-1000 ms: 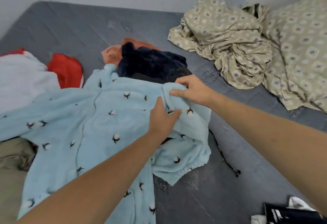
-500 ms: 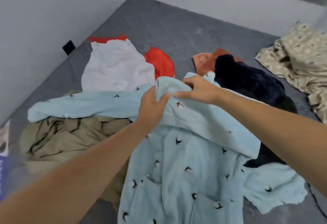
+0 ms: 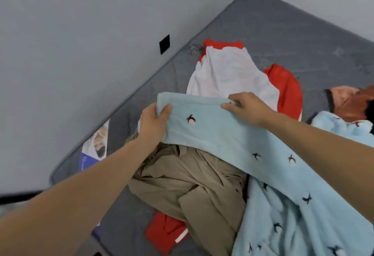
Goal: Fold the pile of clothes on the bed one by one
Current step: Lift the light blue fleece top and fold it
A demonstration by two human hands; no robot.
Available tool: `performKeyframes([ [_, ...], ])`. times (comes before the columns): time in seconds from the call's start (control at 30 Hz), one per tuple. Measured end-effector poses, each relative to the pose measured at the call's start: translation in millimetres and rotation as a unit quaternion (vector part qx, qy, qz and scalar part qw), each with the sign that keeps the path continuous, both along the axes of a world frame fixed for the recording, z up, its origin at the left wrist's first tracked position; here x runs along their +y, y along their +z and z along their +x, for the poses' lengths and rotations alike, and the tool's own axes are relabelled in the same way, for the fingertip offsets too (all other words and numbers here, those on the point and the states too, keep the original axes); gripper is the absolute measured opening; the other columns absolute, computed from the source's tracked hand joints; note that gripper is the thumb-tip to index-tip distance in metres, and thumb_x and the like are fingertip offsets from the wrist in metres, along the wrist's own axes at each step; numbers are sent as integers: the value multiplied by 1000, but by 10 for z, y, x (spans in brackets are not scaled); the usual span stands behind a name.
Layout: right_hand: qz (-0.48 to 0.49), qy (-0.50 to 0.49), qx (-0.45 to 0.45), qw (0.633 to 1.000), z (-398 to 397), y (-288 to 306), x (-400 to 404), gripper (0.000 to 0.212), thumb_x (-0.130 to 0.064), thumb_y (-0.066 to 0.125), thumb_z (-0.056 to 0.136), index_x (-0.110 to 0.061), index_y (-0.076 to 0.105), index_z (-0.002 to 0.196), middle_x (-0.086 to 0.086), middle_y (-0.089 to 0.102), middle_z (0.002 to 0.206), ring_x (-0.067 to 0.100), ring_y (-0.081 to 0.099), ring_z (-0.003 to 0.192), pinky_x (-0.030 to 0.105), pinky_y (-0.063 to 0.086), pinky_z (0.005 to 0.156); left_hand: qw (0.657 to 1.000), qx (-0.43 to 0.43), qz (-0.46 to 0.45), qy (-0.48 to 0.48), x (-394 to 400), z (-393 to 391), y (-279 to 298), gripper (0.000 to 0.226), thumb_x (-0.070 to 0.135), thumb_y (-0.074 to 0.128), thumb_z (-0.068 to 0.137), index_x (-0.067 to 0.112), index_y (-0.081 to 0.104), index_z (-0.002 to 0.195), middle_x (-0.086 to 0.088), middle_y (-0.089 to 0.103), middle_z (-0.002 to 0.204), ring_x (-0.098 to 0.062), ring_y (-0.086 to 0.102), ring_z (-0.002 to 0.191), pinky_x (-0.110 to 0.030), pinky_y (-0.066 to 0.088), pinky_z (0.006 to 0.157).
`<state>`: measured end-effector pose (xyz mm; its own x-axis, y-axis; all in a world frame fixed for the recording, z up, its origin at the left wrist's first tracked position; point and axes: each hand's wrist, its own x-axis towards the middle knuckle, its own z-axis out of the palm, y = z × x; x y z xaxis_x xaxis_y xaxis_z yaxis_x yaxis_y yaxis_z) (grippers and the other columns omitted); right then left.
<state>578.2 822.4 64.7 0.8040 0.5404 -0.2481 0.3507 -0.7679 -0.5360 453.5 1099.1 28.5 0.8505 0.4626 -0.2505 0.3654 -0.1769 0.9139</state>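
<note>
sleeve [image 3: 202, 122] now stretched out — both hands gripping

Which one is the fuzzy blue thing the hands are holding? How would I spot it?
Look at the grey mattress by the wall, where clothes are heaped. Both hands grip the light blue fleece garment lying over a tan garment. Only it is fluffy, dotted with small dark-and-white motifs.

A fleece sleeve [image 3: 202, 126] stretches across the frame's centre between the left hand [image 3: 153, 124] and right hand [image 3: 247, 108], the fleece's bulk filling the lower right. Beneath it at lower centre lies a jacket [image 3: 188, 191] on the mattress [image 3: 273, 23]. Behind the sleeve lies a shirt [image 3: 226, 73]; a label [image 3: 95, 146] sits at the mattress's left edge.
</note>
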Motion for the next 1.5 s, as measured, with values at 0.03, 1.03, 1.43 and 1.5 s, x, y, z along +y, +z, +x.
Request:
performKeyframes([
  [0.03,-1,-7,10,1000,21,-81,122,46,-47,64,99,-21,46,66,-2,48,61,17,47,61,38,36,63,1000,7,0,4,168,22,-54,21,36,66,101,17,72,102,1,76,96,-16,72,88,-34,59,77],
  [1.03,-166,-31,-21,985,12,-447,-896,23,-53,60,93,-32,54,96,8,69,105,31,62,100,37,44,77,859,-12,277,-430,-867,917,-433,49,53,54,102,24,53,142,5,56,127,-13,49,123,-36,41,104],
  [1.43,-207,-63,-63,974,-27,-272,-2207,31,-40,49,106,-16,46,88,4,53,83,35,59,94,39,31,69,848,-17,307,-432,-1877,1197,-556,35,46,49,106,20,53,84,3,57,81,-31,56,94,-41,39,80],
  [1.5,-191,-80,-112,972,11,-319,-2240,29,-42,49,106,-19,45,89,10,62,89,38,61,93,44,37,72,831,-8,379,-407,-1971,1238,-526,32,45,46,107,19,58,93,-5,63,93,-34,53,105,-46,37,91],
])
